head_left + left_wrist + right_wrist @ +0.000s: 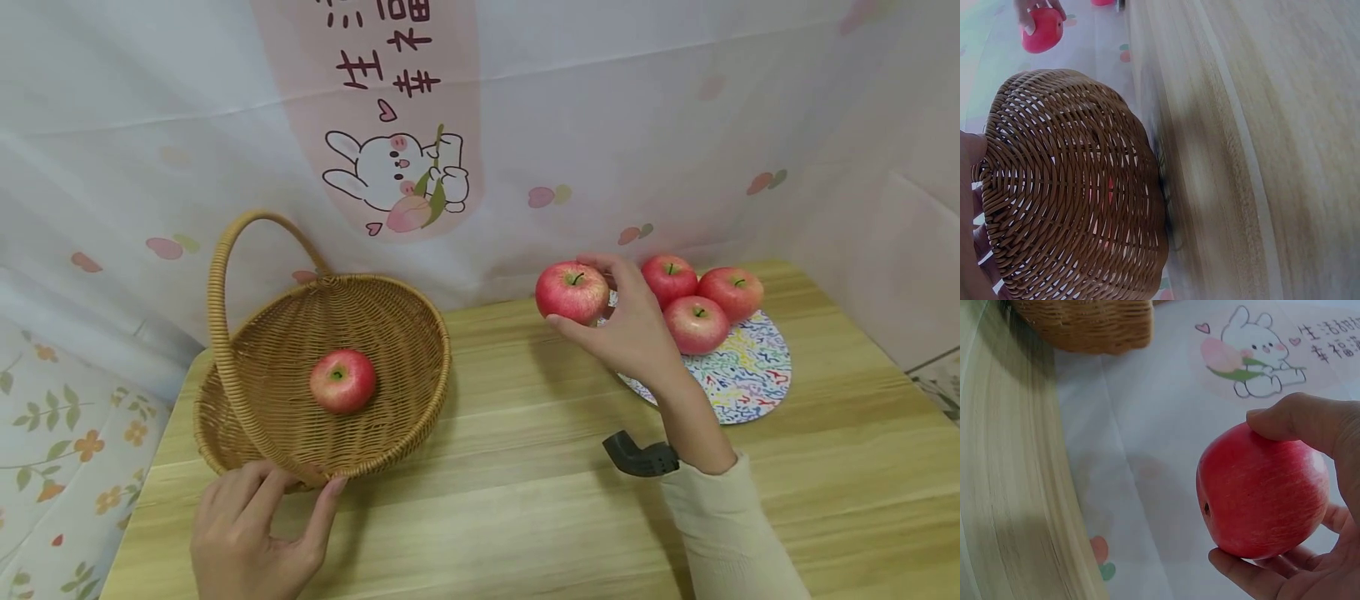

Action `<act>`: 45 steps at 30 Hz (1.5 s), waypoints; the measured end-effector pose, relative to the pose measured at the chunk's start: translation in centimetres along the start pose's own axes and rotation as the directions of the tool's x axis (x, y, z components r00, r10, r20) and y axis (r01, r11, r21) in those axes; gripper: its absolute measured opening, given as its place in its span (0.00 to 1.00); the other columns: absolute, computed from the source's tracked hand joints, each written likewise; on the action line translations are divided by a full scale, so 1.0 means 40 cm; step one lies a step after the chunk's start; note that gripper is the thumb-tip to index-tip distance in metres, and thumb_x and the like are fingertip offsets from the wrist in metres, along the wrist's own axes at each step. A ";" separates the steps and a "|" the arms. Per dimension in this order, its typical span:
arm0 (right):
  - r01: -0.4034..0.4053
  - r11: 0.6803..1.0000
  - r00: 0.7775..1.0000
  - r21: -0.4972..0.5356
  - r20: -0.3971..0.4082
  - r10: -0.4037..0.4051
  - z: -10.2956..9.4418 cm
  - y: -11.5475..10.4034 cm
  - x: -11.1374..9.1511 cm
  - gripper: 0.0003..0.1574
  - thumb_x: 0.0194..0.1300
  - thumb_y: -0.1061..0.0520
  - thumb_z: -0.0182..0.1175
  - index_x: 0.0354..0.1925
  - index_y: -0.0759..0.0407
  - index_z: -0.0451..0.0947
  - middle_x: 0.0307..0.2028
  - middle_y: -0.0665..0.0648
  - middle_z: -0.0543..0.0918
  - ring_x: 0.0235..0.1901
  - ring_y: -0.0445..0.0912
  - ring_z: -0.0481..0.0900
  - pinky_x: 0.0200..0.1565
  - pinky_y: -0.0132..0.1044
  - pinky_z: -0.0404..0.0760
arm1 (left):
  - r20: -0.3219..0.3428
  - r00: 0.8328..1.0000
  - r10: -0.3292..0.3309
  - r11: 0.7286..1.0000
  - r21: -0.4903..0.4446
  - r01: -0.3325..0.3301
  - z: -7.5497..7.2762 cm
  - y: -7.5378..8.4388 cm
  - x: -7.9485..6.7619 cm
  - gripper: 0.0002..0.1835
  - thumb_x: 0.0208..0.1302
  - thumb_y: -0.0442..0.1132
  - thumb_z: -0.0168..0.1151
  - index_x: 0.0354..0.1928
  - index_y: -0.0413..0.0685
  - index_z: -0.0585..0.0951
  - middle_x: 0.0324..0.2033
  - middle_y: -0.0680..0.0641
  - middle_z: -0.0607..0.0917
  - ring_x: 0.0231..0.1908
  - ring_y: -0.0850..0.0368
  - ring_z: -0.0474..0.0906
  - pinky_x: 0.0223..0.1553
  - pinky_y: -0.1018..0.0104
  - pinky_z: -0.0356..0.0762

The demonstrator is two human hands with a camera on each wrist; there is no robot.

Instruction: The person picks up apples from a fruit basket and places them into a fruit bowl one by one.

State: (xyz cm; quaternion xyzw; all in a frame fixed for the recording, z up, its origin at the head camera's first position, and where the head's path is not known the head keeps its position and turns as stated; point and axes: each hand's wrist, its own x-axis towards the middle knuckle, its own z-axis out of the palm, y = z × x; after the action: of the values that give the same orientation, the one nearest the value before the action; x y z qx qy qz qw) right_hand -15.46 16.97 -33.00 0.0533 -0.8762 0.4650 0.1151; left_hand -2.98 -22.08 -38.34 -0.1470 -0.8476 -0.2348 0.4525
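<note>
A red apple (pixel 572 292) is held up above the table by my right hand (pixel 626 329), thumb on one side and fingers on the other. The right wrist view shows this apple (pixel 1263 490) from below, its dark bottom pit visible. My left hand (pixel 251 529) pinches the near rim of a brown wicker basket (pixel 405 333), where its tall handle meets the rim. Inside the basket lies another red apple (pixel 342 381). Through the weave in the left wrist view, bits of red show. Three apples (pixel 697 325) sit together on a round patterned mat (pixel 750 383) at the right.
Both basket and mat stand on a wood-grain table (pixel 487 500). A white printed cloth (pixel 600 125) with a rabbit drawing hangs behind the table's far edge. Floral fabric (pixel 67 450) lies beyond the left edge. A black strap piece (pixel 639 457) juts from the right wrist.
</note>
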 end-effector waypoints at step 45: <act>-0.065 0.990 0.986 -0.125 -0.159 0.044 -0.065 0.153 0.012 0.47 0.57 0.50 0.80 0.68 0.60 0.68 0.67 0.62 0.71 0.66 0.58 0.70 0.62 0.66 0.76 | -0.003 0.999 0.033 0.999 0.004 -0.033 0.001 -0.003 0.000 0.33 0.71 0.65 0.61 0.20 0.44 0.83 0.19 0.48 0.79 0.17 0.51 0.69 0.32 0.63 0.63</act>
State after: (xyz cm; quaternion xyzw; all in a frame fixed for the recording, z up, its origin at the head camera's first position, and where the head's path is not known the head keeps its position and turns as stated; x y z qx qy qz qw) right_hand -16.75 22.56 -36.38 -0.0148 -0.8939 0.4129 0.1736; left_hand -3.05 -22.16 -38.41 -0.1596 -0.8448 -0.2259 0.4581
